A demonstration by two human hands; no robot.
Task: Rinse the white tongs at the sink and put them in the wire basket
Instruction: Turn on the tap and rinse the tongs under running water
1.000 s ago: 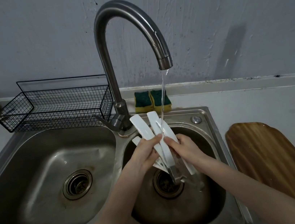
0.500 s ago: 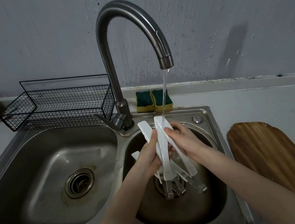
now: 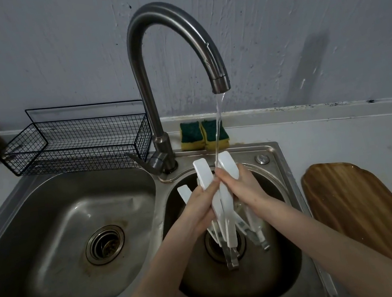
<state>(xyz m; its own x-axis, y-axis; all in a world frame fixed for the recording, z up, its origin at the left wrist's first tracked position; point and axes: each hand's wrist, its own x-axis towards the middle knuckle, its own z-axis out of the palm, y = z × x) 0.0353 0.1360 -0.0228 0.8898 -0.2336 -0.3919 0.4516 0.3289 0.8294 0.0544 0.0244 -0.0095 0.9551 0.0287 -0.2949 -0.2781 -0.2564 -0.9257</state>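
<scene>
Your double-bowl steel sink point(image 3: 52, 244) fills the lower view, with the gooseneck faucet point(image 3: 145, 80) rising between the bowls and its stream point(image 3: 218, 125) falling over the right bowl. A wooden cutting board point(image 3: 364, 207) lies on the counter to the right. The black wire basket point(image 3: 76, 145) sits behind the left bowl, and two green-and-yellow sponges point(image 3: 203, 134) stand against the back ledge. Your left hand point(image 3: 202, 208) and right hand point(image 3: 242, 187) both close around the middle of the white tongs point(image 3: 221, 195) above the right bowl. The white tips stick up past your fingers into the water, while the metal hinge ends hang below your palms, over the drain point(image 3: 218, 245)
</scene>
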